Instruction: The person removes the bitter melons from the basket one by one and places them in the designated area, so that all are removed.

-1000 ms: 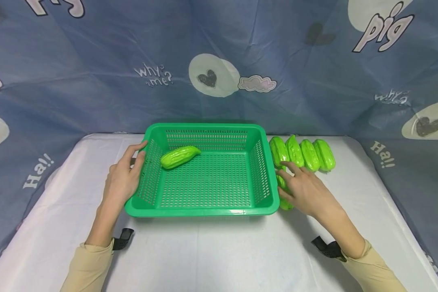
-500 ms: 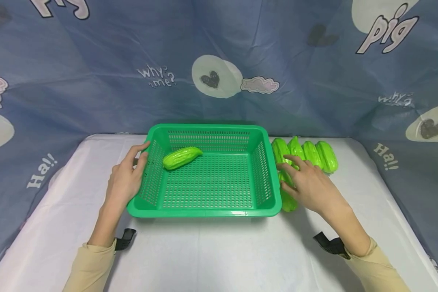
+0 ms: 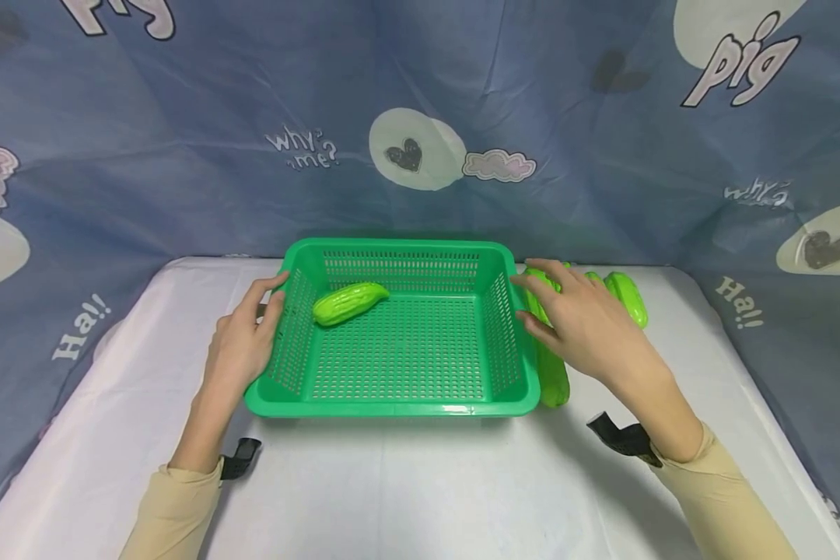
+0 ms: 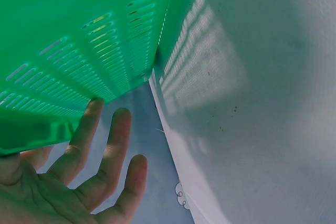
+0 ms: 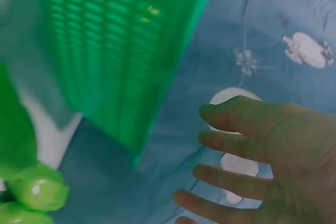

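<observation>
A green plastic basket [image 3: 392, 408] stands on the white-covered table, with one bright green bitter melon [image 3: 351, 303] lying inside at its left. My left hand [image 3: 240, 342] holds the basket's left rim; in the left wrist view a fingertip meets the slotted outer wall and other fingers stand off it. Over the basket's right edge hovers my right hand [image 3: 588, 323], fingers spread, holding nothing; the right wrist view shows it apart from the basket wall [image 5: 105, 51]. Partly hidden beneath that hand are several more bitter melons, among them one beside the basket [image 3: 553, 381] and one farther right [image 3: 628, 298].
A blue printed cloth [image 3: 420, 210] hangs close behind the basket and along both sides of the table. The white table cover [image 3: 381, 490] stretches in front of the basket. Black straps [image 3: 626, 439] sit on both wrists.
My right hand has moved up and slightly left, from beside the near bitter melons to over the basket's right rim. My left hand stays on the left rim; the melon inside lies still.
</observation>
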